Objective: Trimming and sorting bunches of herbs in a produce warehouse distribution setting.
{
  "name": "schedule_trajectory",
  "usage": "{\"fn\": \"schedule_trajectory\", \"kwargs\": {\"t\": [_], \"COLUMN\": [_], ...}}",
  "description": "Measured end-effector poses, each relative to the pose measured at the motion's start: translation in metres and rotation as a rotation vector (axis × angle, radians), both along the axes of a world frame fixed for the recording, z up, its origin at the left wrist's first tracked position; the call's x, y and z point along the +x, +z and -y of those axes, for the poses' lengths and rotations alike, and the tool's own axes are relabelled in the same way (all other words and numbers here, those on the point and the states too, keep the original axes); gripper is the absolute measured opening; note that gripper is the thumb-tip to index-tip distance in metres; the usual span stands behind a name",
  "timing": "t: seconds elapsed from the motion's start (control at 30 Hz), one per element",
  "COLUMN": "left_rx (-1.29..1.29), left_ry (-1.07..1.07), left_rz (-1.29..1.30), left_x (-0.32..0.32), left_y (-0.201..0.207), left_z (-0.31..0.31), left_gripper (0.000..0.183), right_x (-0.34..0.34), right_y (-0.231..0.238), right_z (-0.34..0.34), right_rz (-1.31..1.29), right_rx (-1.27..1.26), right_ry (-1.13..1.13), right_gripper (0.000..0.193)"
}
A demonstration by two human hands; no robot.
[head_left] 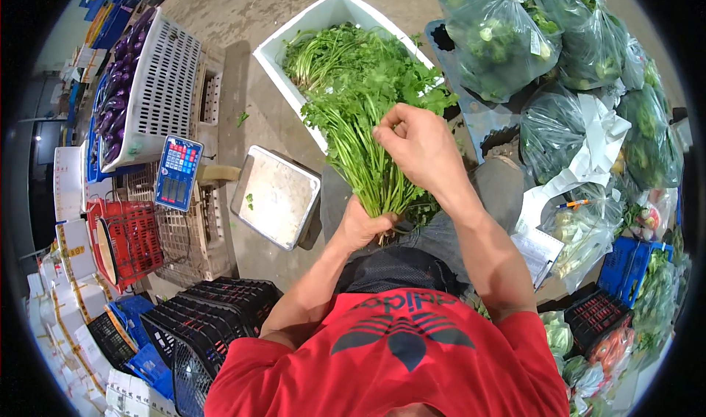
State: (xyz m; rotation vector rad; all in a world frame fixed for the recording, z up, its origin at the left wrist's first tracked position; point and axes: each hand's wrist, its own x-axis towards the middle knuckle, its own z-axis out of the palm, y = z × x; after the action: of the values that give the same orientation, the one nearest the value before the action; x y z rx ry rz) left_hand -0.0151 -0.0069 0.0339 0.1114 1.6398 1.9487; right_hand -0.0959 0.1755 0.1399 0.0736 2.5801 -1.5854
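At 10 o'clock from the herb bunch (357,145), purple eggplants (118,86) fill a white slatted crate (168,79). A red basket (129,233) sits at 8 o'clock, a blue keypad panel (179,173) at 9, and nearer, back at 8, is the pale scale platform (277,196), with a few leaf scraps on it. Black crates (220,307) stand between 7 and 8.

The left hand (364,226) is at 6 o'clock, wrapped firmly around the lower stems. The bunch is in front of the torso, stem ends pointing to 6 and leaves to 12, over the near side of a white foam box (360,9). More loose herbs (323,56) lie inside the box; where the 2 masses of leaf meet is hard to tell.

The bunch looks light, with crisp, bendable stems that could snap and soft leaves that bruise easily; any dampness would make it slippery. The gathered lower stems seem the best place to take hold, snugly but without crushing.

At 3 o'clock, the right hand (423,145) is curled beside the stems, thumb and index finger almost meeting; whether they pinch a stem, I cannot tell. Bagged greens (500,49) are at 2, a notepad (538,251) at 4.
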Motion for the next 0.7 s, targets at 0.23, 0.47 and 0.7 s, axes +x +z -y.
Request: {"fn": "schedule_trajectory", "kwargs": {"t": [0.23,0.47,0.7], "left_rx": [0.331,0.319,0.097], "left_ry": [0.209,0.401,0.314], "left_rz": [0.225,0.244,0.047], "left_x": [0.000,-0.012,-0.016], "left_y": [0.007,0.017,0.003], "left_z": [-0.005,-0.015,0.002], "left_gripper": [0.070,0.055,0.039], "right_x": [0.016,0.083,0.097], "right_y": [-0.020,0.000,-0.030], "right_z": [-0.012,-0.010,-0.073], "right_rz": [0.073,0.118,-0.040], "right_rx": [-0.496,-0.856,0.056], "right_ry": [-0.107,0.006,0.065], "right_gripper": [0.013,0.008,0.026]}}
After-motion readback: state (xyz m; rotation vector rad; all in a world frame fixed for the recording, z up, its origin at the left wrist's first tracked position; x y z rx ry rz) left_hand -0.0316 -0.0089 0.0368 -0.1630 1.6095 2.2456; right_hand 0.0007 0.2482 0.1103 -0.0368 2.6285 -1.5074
